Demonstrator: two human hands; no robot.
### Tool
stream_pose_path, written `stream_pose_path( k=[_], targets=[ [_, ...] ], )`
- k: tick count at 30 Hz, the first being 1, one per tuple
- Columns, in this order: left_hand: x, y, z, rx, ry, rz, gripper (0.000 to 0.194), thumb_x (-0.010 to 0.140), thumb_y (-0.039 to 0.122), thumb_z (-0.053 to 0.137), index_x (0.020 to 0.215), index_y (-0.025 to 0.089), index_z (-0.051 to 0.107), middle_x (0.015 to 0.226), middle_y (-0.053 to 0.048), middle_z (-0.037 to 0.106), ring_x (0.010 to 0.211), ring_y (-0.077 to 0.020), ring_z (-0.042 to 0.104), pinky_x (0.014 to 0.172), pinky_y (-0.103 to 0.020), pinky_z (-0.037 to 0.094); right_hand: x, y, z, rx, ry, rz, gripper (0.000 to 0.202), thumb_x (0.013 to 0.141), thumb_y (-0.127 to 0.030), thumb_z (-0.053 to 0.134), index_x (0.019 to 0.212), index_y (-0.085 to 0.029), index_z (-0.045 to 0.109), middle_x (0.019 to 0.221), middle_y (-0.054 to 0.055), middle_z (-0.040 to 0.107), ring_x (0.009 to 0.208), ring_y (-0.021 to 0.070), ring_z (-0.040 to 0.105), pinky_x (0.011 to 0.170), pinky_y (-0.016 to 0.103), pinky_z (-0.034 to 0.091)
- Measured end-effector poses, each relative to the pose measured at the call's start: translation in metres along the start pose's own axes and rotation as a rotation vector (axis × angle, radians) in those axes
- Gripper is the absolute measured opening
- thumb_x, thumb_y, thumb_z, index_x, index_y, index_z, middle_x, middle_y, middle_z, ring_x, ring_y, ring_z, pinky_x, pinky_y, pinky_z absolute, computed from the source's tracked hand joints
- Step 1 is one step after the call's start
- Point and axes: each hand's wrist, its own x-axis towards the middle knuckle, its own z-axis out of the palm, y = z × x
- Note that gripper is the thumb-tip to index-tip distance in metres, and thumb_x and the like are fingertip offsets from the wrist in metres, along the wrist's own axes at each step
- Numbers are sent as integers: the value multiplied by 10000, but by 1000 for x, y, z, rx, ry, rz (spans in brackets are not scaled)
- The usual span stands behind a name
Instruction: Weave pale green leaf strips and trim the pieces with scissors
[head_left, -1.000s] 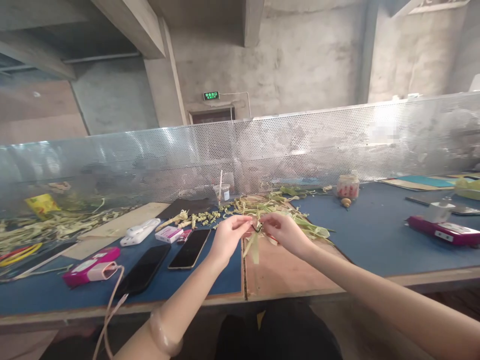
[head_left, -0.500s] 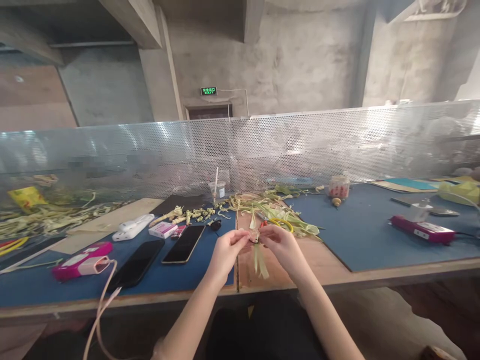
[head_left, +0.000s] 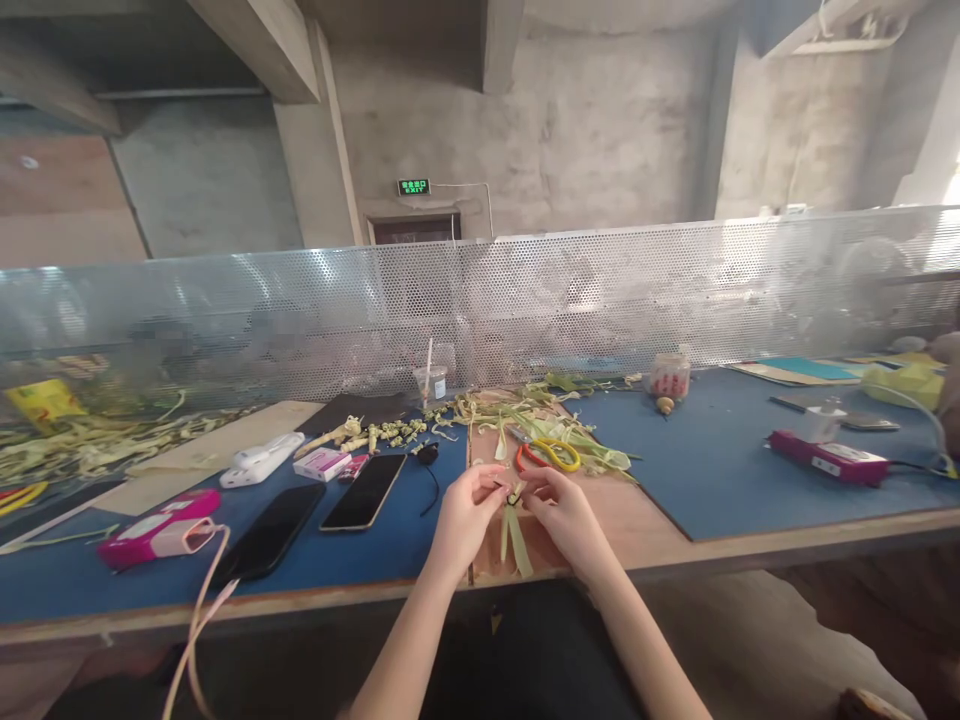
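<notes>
My left hand (head_left: 471,512) is closed in a pinch on a small piece of pale green, husk-like strips (head_left: 516,540). From the other side, my right hand (head_left: 559,510) pinches the same piece, fingertips close to the left ones. A dark spot, perhaps a knot or thread, shows where the strips meet, and their loose ends hang down toward me. Fingers cover part of the piece. Just beyond my hands lie scissors (head_left: 556,455) with red and yellow handles, beside a pile of similar strips (head_left: 525,415).
Left of my hands lie a phone (head_left: 365,492), a black phone (head_left: 270,535), a pink power strip (head_left: 159,528) and small knotted pieces (head_left: 386,433). At right are a jar (head_left: 670,377) and another pink power strip (head_left: 829,460). A perforated metal screen (head_left: 525,300) closes off the back.
Both hands have come slightly lower and nearer me with the strips, and the scissors' handles are now uncovered. My fingers have shifted on the piece, showing more of its dark spot.
</notes>
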Motion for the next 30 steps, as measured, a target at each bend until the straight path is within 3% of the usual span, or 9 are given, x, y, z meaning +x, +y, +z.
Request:
stream_pose_path(
  k=[10, 21, 30],
  targets=[
    [-4, -3, 0, -48, -114, -94, 439, 711, 275, 603, 1112, 155, 471, 828, -77, 656, 795, -185, 629, 775, -326, 467, -5, 2, 0, 117, -53, -16, 243, 684, -237, 541, 911, -152, 564, 783, 36, 609, 718, 151, 572, 658, 277, 457],
    [-3, -3, 1, -65, -1, -180, 445, 628, 274, 684, 997, 141, 472, 809, -76, 646, 732, -181, 635, 725, -324, 483, -8, 15, 2, 92, -16, -47, 224, 686, -199, 509, 909, -179, 509, 760, 7, 580, 684, 131, 580, 635, 259, 460],
    [-5, -7, 0, -59, -32, -159, 374, 684, 298, 635, 987, 140, 480, 824, -95, 659, 777, -186, 631, 760, -326, 462, -10, 10, 0, 90, -16, -74, 290, 732, -299, 555, 993, -181, 509, 826, 36, 613, 728, 142, 587, 682, 283, 458]
  ],
)
